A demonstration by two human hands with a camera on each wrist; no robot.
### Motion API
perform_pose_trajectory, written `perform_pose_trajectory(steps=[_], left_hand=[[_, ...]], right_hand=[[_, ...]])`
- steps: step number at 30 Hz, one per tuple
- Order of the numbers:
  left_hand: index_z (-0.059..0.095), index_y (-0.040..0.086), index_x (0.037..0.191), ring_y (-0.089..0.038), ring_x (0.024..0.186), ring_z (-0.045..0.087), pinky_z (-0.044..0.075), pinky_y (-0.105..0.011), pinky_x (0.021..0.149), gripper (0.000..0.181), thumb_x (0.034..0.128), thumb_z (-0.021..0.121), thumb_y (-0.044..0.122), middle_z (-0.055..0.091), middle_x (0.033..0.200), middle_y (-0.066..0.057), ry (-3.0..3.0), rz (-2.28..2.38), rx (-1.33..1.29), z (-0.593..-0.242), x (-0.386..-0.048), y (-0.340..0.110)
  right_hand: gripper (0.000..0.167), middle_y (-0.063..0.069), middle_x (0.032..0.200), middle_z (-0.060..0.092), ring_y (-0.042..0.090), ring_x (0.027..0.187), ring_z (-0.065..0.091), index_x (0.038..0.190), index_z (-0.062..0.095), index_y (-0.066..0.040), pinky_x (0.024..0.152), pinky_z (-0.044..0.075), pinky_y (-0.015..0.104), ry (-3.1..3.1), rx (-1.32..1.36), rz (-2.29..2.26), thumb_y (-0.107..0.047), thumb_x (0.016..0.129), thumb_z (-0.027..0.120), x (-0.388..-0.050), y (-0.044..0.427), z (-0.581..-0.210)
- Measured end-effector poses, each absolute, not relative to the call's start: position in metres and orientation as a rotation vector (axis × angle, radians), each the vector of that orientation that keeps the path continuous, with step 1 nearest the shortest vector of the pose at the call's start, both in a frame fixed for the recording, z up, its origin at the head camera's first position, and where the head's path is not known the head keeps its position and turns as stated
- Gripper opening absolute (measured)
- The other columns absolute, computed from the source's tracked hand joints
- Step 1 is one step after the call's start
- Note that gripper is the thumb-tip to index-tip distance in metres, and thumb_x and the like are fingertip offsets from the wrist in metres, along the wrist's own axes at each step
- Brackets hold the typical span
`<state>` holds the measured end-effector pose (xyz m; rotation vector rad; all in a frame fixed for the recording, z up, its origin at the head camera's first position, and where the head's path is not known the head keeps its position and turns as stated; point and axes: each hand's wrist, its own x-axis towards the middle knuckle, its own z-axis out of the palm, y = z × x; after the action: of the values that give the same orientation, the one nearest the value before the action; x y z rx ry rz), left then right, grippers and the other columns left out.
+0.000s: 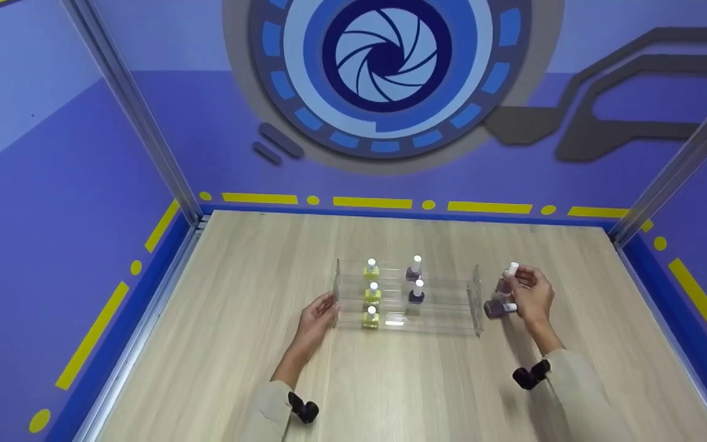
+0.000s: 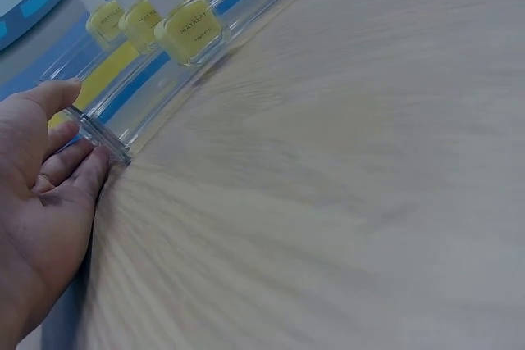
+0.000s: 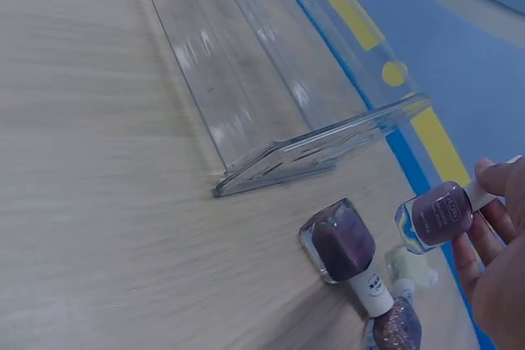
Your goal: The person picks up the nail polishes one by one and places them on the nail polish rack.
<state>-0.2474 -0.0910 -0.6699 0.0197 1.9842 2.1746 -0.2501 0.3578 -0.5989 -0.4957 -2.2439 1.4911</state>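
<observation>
A clear acrylic stepped rack (image 1: 476,301) stands mid-table. My left hand (image 1: 316,319) holds its left end panel between thumb and fingers. Three yellow nail polish bottles (image 2: 190,32) with white caps form a column near that end. Further right on the rack stand a mauve bottle (image 1: 413,274) and a dark one (image 1: 416,296). Beyond the rack's right end, my right hand (image 1: 534,294) pinches a mauve nail polish bottle (image 3: 443,215) by its white cap, off the table. Below it lie a dark purple bottle (image 3: 343,243), a glittery bottle (image 3: 398,327) and a pale bottle (image 3: 408,266).
The wooden table (image 1: 390,387) is bounded by blue-purple printed panels (image 1: 341,178) at the back and sides. Metal posts (image 1: 139,116) rise at the back corners. A small black device (image 1: 531,374) sits on each wrist.
</observation>
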Motion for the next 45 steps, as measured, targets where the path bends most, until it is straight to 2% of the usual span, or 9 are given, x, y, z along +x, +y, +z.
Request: perform_pose_trajectory(steps=[5,12,17,20,31,35,40,45], left_hand=[[0.042,0.000,0.152,-0.035,0.149,0.041,0.041,-0.038,0.122,0.054,0.1052,0.058,0.021,0.044,0.158,-0.022,1.953,2.174,0.006,-0.666,-0.248,-0.091],[0.047,0.002,0.149,-0.031,0.143,0.048,0.043,-0.040,0.120,0.052,0.1033,0.062,0.023,0.050,0.154,-0.020,1.922,2.244,-0.102,-0.657,-0.252,-0.087],[0.042,0.001,0.152,-0.034,0.149,0.040,0.039,-0.043,0.123,0.055,0.1045,0.060,0.021,0.042,0.159,-0.020,1.951,2.258,-0.101,-0.652,-0.263,-0.081],[0.039,0.004,0.155,-0.034,0.153,0.034,0.034,-0.045,0.126,0.058,0.1048,0.059,0.023,0.037,0.163,-0.018,1.931,2.251,-0.088,-0.652,-0.271,-0.079],[0.041,0.007,0.155,-0.029,0.154,0.035,0.027,-0.043,0.130,0.053,0.1060,0.056,0.020,0.040,0.163,-0.014,1.773,2.279,-0.092,-0.661,-0.272,-0.083],[0.043,0.009,0.155,-0.028,0.152,0.037,0.027,-0.043,0.130,0.055,0.1051,0.059,0.026,0.042,0.162,-0.013,1.780,2.273,-0.075,-0.663,-0.270,-0.085],[0.043,0.009,0.154,-0.028,0.152,0.038,0.027,-0.044,0.130,0.057,0.1041,0.061,0.030,0.043,0.161,-0.014,1.796,2.267,-0.057,-0.664,-0.268,-0.086],[0.043,0.009,0.155,-0.029,0.153,0.036,0.026,-0.044,0.130,0.059,0.1037,0.061,0.032,0.044,0.161,-0.014,1.810,2.260,-0.049,-0.666,-0.268,-0.088]], right_hand=[[0.029,0.018,0.115,0.069,-0.011,0.083,0.059,0.121,0.064,0.003,0.073,0.049,0.002,-2.255,-0.468,1.476,-0.009,0.095,0.072,-0.245,0.357,-0.589],[0.029,0.012,0.109,0.071,-0.010,0.082,0.060,0.119,0.065,0.005,0.074,0.052,0.003,-2.254,-0.410,1.506,-0.007,0.093,0.074,-0.240,0.350,-0.569],[0.030,0.000,0.100,0.073,-0.010,0.081,0.062,0.116,0.067,0.005,0.072,0.053,0.006,-2.265,-0.366,1.557,-0.009,0.091,0.077,-0.237,0.342,-0.555],[0.032,-0.003,0.099,0.074,-0.009,0.082,0.063,0.117,0.068,0.005,0.072,0.052,0.008,-2.302,-0.342,1.576,-0.012,0.091,0.078,-0.234,0.336,-0.551],[0.033,0.021,0.114,0.073,-0.010,0.085,0.063,0.118,0.070,0.005,0.075,0.054,0.008,-2.484,-0.152,1.572,-0.017,0.093,0.076,-0.225,0.318,-0.544],[0.032,0.023,0.113,0.073,-0.010,0.086,0.063,0.116,0.070,0.005,0.076,0.054,0.008,-2.516,-0.089,1.583,-0.016,0.093,0.077,-0.224,0.309,-0.544],[0.026,0.027,0.108,0.072,-0.006,0.084,0.064,0.111,0.068,0.012,0.076,0.054,0.008,-2.488,-0.019,1.632,-0.002,0.090,0.076,-0.225,0.296,-0.544],[0.026,0.024,0.105,0.072,-0.003,0.084,0.065,0.109,0.067,0.014,0.079,0.056,0.010,-2.483,0.017,1.721,0.002,0.088,0.077,-0.223,0.282,-0.544]])
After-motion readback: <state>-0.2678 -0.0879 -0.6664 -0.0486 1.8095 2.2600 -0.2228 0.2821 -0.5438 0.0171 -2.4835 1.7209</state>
